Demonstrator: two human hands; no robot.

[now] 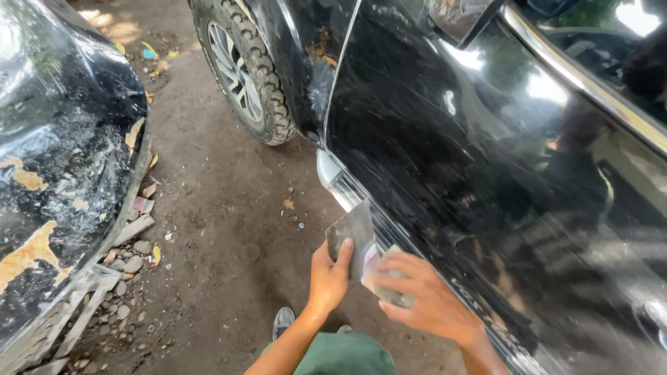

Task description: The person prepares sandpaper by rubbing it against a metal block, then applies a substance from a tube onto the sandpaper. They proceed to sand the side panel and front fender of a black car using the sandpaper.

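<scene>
Two hands low on the black car door (486,173), near the sill. Left hand (328,274) grips a flat grey spreader plate (351,232), thumb over its face; right hand (424,298) has fingers curled on a pale sanding pad (389,278) pressed to the panel. Front wheel (243,69) sits ahead, dirt ground (222,229) below.

Car door (486,160) cut off right, sandpaper (389,288) mostly under right hand (424,295)

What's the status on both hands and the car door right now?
Left hand grips a flat grey plate. Right hand presses a pale pad low on the black door. Nothing in the way.
</scene>
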